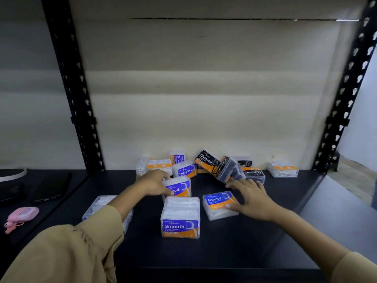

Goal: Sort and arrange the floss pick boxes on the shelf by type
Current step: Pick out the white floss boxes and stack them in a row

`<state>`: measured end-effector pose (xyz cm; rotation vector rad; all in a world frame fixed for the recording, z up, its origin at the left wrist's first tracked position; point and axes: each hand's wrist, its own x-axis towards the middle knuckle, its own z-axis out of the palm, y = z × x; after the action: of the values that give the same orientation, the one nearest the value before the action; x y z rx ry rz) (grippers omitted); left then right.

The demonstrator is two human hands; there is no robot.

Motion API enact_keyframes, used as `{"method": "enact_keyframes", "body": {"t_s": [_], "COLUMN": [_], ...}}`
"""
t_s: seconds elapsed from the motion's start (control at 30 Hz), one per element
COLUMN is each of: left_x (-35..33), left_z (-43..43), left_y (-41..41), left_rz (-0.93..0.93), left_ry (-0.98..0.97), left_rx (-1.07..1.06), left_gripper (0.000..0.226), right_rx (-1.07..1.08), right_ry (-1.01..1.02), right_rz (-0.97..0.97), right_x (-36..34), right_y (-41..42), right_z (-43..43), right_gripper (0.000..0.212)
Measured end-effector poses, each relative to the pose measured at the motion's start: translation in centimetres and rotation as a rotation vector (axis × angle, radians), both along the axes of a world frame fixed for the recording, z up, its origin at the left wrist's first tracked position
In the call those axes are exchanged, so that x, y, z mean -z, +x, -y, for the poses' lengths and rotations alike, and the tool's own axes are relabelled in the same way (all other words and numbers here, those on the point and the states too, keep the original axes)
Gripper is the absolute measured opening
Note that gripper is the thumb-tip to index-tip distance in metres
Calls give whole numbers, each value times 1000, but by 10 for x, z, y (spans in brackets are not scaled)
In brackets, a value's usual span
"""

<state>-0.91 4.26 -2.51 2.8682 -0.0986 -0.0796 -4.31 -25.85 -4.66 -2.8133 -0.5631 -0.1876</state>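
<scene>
The big dark shelf [204, 252] has floss boxes scattered across it, most piled at the back wall. A Smooth box [180, 218] stands in front. The left hand [154, 183] wraps around another Smooth box [179, 188]. The right hand [252, 198] lies open, thumb touching the Round box [219, 204].

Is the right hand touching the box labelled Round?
Yes, the right hand rests its thumb on the Round box on the shelf.

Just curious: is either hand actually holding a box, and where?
Left hand grips a Smooth box by its left end. Right hand touches the Round box, thumb on its right edge.
</scene>
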Motion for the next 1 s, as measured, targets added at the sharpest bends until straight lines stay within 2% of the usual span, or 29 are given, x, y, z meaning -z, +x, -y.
{"method": "enact_keyframes", "body": {"t_s": [0.17, 0.27, 0.37, 0.5, 0.73, 1.0], "left_x": [-6, -12, -14, -16, -21, -22], "left_z": [-4, -9, -13, -13, -5, -3], "left_y": [0, -2, -2, -4, -8, -10], "left_rz": [-71, -93, -106, -133, -217, -297], "left_ry": [-86, -195, -249, -281, -283, -372], "left_rx": [66, 79, 102, 139, 217, 231], "left_gripper": [51, 47, 34, 30, 35, 28], "right_rx": [-44, -70, -67, -30, -29, -25], "right_ry": [-74, -28, 41, -37, 8, -52], "right_rz": [-344, -433, -410, -235, -56, -67], "right_x": [-13, -14, -12, -11, -11, -11], "right_y": [15, 19, 21, 22, 11, -3], "right_z": [-5, -4, -2, -1, -1, 0], "right_gripper": [70, 70, 76, 79, 52, 39]}}
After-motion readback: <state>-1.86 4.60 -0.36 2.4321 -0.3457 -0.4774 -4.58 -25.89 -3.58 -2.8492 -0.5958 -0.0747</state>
